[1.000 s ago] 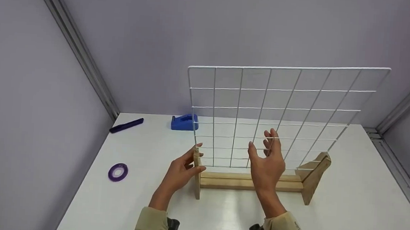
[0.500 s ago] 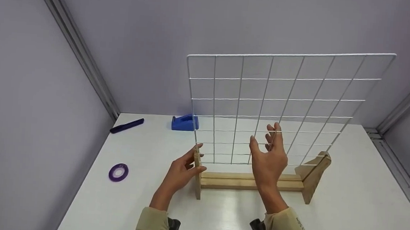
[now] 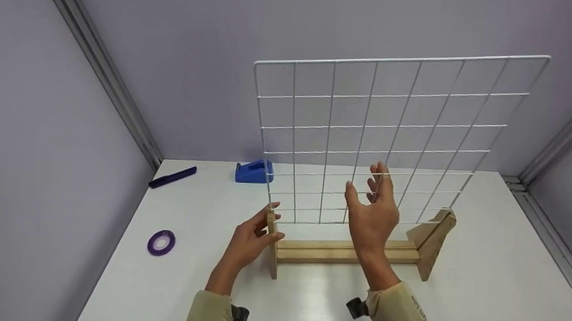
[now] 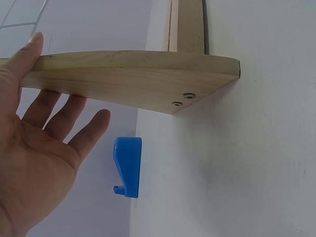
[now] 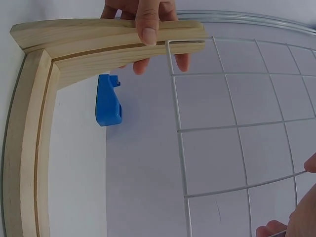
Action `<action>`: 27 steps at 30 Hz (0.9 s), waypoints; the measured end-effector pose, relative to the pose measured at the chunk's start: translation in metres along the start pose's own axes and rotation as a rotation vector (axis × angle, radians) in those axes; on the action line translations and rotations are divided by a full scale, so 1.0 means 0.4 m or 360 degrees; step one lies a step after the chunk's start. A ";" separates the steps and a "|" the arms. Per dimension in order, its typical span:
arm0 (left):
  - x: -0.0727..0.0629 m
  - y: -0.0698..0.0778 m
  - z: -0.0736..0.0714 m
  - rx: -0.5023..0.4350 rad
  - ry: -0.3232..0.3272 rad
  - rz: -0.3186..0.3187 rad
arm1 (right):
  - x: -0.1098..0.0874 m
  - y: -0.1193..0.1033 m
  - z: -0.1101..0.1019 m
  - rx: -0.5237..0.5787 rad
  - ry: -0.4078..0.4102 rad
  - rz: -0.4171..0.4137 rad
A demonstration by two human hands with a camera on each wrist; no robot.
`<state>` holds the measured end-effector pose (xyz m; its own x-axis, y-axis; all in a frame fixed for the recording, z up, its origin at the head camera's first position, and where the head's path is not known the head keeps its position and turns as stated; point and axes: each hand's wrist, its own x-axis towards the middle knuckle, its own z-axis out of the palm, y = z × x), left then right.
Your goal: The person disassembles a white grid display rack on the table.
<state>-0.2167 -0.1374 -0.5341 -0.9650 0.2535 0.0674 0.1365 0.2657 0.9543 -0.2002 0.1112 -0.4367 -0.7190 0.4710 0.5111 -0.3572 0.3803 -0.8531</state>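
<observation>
A wooden stand [image 3: 324,255] stands on the table, its grooved crossbar joining two upright side panels. My left hand [image 3: 247,241] grips the upper end of the left side panel [image 4: 128,79], thumb on one face and fingers on the other. My right hand [image 3: 373,221] holds a white wire grid panel [image 3: 398,126] by its wires, with the thumb on the near side and fingers behind. The grid rises above the stand, its lower edge apart from the crossbar. In the right wrist view, the grid's lower corner sits at the groove of the left side panel.
A blue tape dispenser [image 3: 255,172] stands at the table's back edge. Left of it lies a dark blue bar-shaped object [image 3: 172,177]. A purple ring [image 3: 161,243], like a tape roll, lies on the left of the table. Grey walls enclose the table.
The wire grid has moved up, its left side staying at the left panel. My right hand has risen slightly with it; my left hand has kept its hold on the side panel.
</observation>
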 end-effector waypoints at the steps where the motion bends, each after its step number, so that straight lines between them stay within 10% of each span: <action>1: 0.000 0.001 0.000 -0.0007 0.0001 0.0001 | 0.002 -0.003 0.000 0.0015 -0.0002 0.0005; 27: -0.006 -0.001 0.002 0.0063 0.0091 -0.0068 | 0.026 -0.049 -0.001 0.0055 0.0009 -0.0016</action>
<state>-0.2142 -0.1374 -0.5347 -0.9812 0.1878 0.0447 0.1027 0.3118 0.9446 -0.2006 0.1090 -0.4146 -0.7120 0.4720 0.5199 -0.3846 0.3574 -0.8511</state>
